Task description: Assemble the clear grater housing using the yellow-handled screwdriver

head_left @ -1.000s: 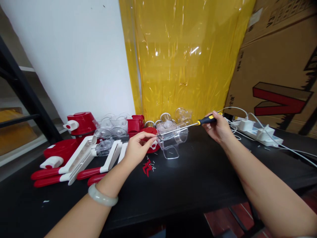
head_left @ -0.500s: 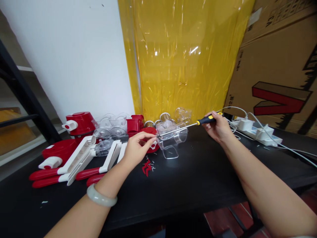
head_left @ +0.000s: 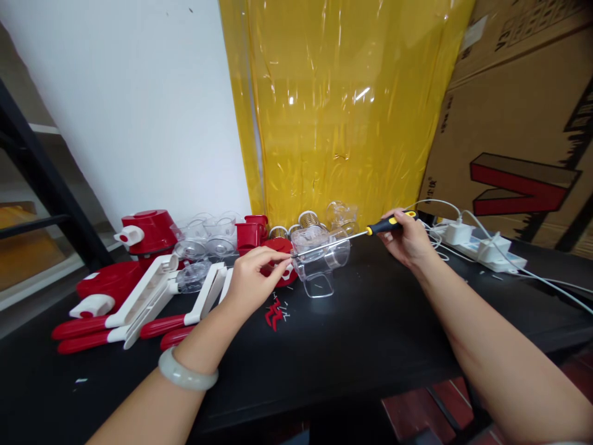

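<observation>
My right hand (head_left: pixel 406 238) is closed around the black-and-yellow handle of a screwdriver (head_left: pixel 331 245), held nearly level above the table. Its long metal shaft points left, to the fingertips of my left hand (head_left: pixel 257 275). There, thumb and index finger pinch together at the dark tip; whatever small thing sits between them is too small to make out. Behind and below the shaft lies a clear plastic housing (head_left: pixel 319 272) with a round tube and a flat loop. Small red parts (head_left: pixel 275 315) and several loose screws (head_left: pixel 285 314) rest on the black table just below my left hand.
Left on the table (head_left: pixel 333 358) are red bases with white knobs (head_left: pixel 148 232), red-and-white handles (head_left: pixel 83 327) and clear plastic parts (head_left: pixel 208 235). Red hoppers (head_left: pixel 250 235) and metal-coloured cylinders (head_left: pixel 308 219) stand at the back. To the right are a power strip (head_left: pixel 503 259) with cables and a cardboard box (head_left: pixel 509 123).
Almost nothing differs. Both hands and the screwdriver keep the same pose, with the tip still at my left fingertips; the view has shifted very slightly.
</observation>
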A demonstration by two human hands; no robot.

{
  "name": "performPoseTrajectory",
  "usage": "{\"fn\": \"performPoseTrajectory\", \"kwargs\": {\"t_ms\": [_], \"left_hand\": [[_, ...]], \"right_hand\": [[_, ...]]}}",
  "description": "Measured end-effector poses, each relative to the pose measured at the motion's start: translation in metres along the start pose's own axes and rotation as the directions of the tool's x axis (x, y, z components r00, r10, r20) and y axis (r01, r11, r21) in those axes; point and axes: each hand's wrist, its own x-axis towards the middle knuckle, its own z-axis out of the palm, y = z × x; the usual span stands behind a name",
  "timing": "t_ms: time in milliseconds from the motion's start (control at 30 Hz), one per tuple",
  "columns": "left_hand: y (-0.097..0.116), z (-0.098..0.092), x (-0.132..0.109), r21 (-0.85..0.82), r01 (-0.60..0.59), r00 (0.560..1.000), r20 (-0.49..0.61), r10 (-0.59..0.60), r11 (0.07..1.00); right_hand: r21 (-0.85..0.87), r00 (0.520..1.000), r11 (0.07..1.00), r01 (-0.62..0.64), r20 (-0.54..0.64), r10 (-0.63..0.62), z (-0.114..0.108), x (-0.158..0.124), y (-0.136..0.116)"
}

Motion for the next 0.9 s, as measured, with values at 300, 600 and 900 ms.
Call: {"fn": "performPoseTrajectory", "kwargs": {"t_ms": [300, 600, 900], "left_hand": [[0.006, -0.002, 0.001, 0.025, -0.036, 0.999, -0.006, 0.036, 0.999], [0.004, 0.004, -0.001, 0.113, 0.213, 0.964, 0.134, -0.228, 0.97], [0.004, 0.022, 0.022, 0.134, 0.274, 0.869, 0.39, -0.304, 0.953]], "right_hand": [[0.029, 0.999, 0.999, -0.044, -0.01, 0.044, 0.003, -0.003, -0.003], [0.229, 0.984, 0.973, -0.004, -0.172, 0.045, -0.008, 0.008, -0.008], [0.319, 0.948, 0.948, -0.001, -0.302, 0.103, -0.017, 0.018, -0.006]]}}
